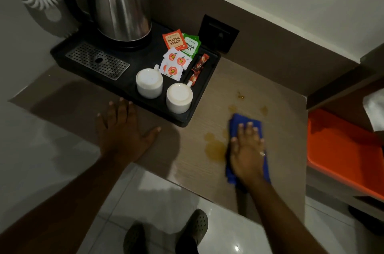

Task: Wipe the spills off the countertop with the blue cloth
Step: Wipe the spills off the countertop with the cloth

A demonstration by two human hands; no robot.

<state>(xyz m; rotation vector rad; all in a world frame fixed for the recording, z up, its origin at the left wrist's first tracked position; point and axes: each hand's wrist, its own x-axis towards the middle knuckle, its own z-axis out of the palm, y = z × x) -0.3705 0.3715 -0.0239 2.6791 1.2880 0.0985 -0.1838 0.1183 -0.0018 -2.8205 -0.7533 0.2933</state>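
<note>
A blue cloth (245, 121) lies flat on the light wooden countertop (282, 112), and my right hand (247, 153) presses down on it with fingers spread. Just left of the cloth is a large amber spill (215, 147). Smaller amber drops (241, 95) dot the counter beyond the cloth, towards the wall. My left hand (122, 129) rests flat and open on the counter's front left part, just in front of the black tray (195, 95). It holds nothing.
The black tray carries a steel kettle (122, 2), two upturned white cups (149, 83), tea and sugar sachets (176, 54) and a metal drip grid (97, 60). A black wall socket (218, 33) sits behind. An orange tray (340, 149) lies on a lower shelf at right. White tiled floor below.
</note>
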